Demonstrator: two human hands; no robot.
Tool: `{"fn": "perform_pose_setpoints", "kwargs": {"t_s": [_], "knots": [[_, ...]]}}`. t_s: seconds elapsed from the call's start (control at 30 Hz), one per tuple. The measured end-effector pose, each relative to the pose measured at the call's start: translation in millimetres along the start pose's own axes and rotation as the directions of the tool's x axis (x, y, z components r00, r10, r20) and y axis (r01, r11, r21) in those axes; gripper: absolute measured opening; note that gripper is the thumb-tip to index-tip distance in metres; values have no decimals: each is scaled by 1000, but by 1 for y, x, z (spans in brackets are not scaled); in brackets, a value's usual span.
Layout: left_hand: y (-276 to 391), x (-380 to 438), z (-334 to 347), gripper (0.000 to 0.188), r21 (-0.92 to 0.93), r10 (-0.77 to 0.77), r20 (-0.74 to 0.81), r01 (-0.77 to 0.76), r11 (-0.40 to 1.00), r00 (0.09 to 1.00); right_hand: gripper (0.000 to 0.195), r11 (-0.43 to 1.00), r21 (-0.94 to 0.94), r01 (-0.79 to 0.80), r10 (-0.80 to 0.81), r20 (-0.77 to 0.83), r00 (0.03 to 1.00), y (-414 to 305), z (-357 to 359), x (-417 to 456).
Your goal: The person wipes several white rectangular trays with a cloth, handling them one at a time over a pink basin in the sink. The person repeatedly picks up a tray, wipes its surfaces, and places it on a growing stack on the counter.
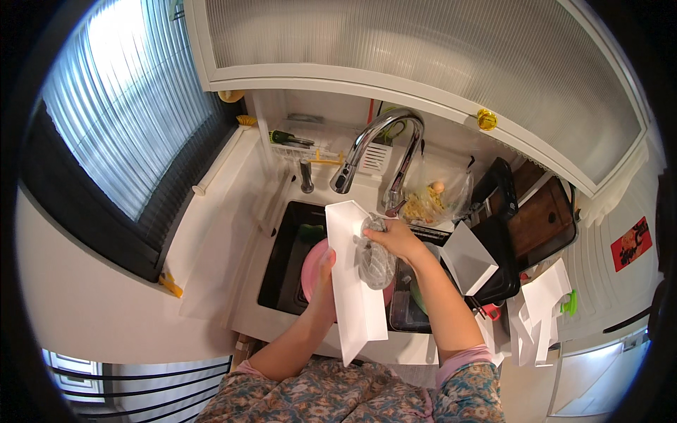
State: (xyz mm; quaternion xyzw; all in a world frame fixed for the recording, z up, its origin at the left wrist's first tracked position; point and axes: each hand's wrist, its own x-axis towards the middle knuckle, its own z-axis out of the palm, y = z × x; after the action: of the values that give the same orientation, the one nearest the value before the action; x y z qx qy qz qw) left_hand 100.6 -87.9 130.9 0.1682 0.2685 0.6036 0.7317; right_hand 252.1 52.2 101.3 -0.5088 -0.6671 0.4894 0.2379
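Note:
A long white cardboard box (353,312) stands tilted over the sink, its near side open. My left hand (327,277) grips the box along its left edge. In my right hand (394,237) is a bundle in clear bubble wrap (377,264), held at the opening of the box; what the wrap contains cannot be made out. Below the box, a pink basin (313,267) sits in the black sink (283,275), partly hidden by the box and my left hand.
A chrome faucet (365,140) arches behind the box. To the right are a white box piece (468,259), a black tray (494,254), wooden boards (537,206) and more white cardboard (539,312). A clear bag of food scraps (431,203) lies behind the sink. Cabinet doors (370,42) overhang it.

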Motion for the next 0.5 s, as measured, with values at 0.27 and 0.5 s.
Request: {"fn": "perform_pose_setpoints", "kwargs": {"t_s": [0.27, 0.5], "knots": [[9, 14, -34, 67, 27, 75, 202, -82, 996, 976, 43, 960, -270, 77, -185, -405, 895, -68, 5, -69], [-5, 12, -18, 71, 5, 105, 92, -106, 994, 990, 33, 424, -764, 486, -712, 51, 700, -38, 37, -61]]}}
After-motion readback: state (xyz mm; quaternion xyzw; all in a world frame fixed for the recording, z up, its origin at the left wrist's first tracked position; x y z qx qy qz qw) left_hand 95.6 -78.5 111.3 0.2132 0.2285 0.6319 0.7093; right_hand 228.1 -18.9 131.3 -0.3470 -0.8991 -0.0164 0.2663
